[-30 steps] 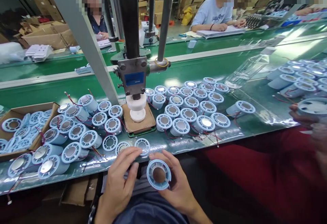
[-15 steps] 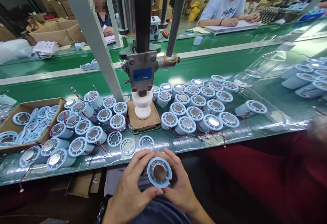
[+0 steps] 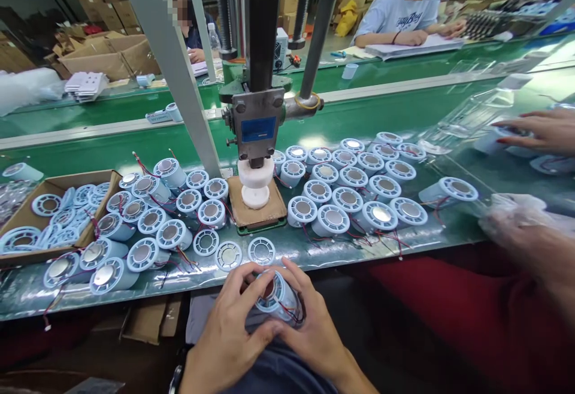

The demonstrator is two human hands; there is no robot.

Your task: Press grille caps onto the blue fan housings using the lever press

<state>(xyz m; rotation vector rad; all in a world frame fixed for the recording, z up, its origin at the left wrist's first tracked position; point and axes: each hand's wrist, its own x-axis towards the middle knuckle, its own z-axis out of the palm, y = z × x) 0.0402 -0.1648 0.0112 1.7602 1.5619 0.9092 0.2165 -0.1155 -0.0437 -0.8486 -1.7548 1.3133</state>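
Note:
Low in front of me, my left hand (image 3: 240,316) and my right hand (image 3: 309,322) both hold one light blue round housing (image 3: 281,298). Its ringed end is tilted up and left, and red and black wires show along its side. Fingers of my left hand lie across the ringed end and partly cover it. Just beyond my hands, a loose blue ring (image 3: 261,251) lies flat on the bench edge, beside another ring (image 3: 228,255). The white pad of the press (image 3: 256,172) stands above a brown board (image 3: 274,208).
Wired blue housings (image 3: 333,220) crowd the bench right of the press, with more (image 3: 146,254) on the left. A cardboard box (image 3: 114,181) holds rings. At the right, another person's hand (image 3: 534,133) touches housings; their other hand (image 3: 525,232) is near clear plastic.
The housing in my hands has turned, so its wires now show and its end tilts left. Another person's hands have come in at the right. The view has shifted slightly.

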